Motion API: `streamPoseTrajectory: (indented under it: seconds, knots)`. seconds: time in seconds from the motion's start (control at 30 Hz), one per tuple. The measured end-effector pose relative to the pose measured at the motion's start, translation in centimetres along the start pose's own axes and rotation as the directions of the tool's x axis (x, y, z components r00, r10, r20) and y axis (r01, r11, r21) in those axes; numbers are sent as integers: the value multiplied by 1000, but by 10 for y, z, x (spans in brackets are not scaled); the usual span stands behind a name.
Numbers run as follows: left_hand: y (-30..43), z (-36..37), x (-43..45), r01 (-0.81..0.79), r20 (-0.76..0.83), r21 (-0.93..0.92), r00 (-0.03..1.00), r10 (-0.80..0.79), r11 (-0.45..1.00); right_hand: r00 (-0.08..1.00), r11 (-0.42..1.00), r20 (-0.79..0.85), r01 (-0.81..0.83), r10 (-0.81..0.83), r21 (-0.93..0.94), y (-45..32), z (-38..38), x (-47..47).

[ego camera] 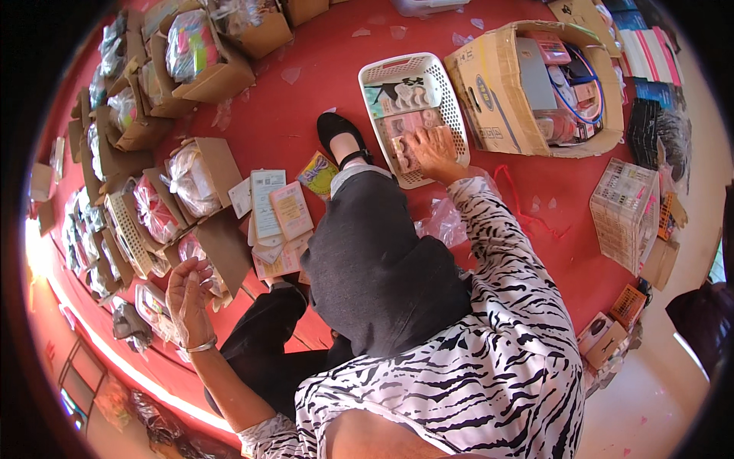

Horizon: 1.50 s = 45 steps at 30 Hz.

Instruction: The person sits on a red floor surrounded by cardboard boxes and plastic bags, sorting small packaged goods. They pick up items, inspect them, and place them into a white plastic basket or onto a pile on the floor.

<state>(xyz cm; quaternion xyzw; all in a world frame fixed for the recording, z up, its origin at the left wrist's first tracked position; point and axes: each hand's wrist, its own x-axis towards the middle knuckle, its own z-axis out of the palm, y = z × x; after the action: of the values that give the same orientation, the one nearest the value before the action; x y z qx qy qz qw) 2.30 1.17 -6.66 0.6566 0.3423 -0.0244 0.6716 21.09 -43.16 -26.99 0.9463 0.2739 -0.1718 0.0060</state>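
Note:
My right hand [434, 150] reaches into a white perforated plastic basket [385, 74]. Its bent fingers rest on a flat pink pack [406, 156]; whether they grip it is hidden from above. Farther up in the basket lies a clear-topped pack [414, 98] with pale curved shapes, which look like false eyelashes. My left hand [190, 301] is raised at the left with half-curled fingers and nothing visible in it. Below it sits a clear plastic box [155, 310], beside a cardboard box [221, 252] with a bagged item.
Rows of small cardboard boxes [215, 80] with bagged goods fill the left. Order pads and cards [269, 201] lie by my leg. A large carton [481, 97] of mixed goods stands right of the basket. Farther right is a plastic crate [624, 212]. Red string [516, 201] trails across the red floor.

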Motion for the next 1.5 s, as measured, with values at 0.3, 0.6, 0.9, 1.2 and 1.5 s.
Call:
streamPoseTrajectory:
  seconds: [0.3,0.6,0.9,1.2,1.5]
  knots:
    - [-7,-7,0,47,-38,93,998,-43,995,991,994,-133,-2,17,111,6,37,17]
    - [17,-44,4,-148,-145,-337,984,104,930,991,934,-131,74,-29,350,9,-33,68]
    - [43,-42,-20,-290,-216,-300,948,232,909,470,518,318,851,-823,85,-266,-187,139]
    - [38,-75,-35,-279,-162,-474,960,228,835,633,621,78,773,-770,-130,-362,35,134]
    - [39,-76,-40,-227,-98,-408,974,205,884,704,692,-18,693,-710,-202,-333,36,118]
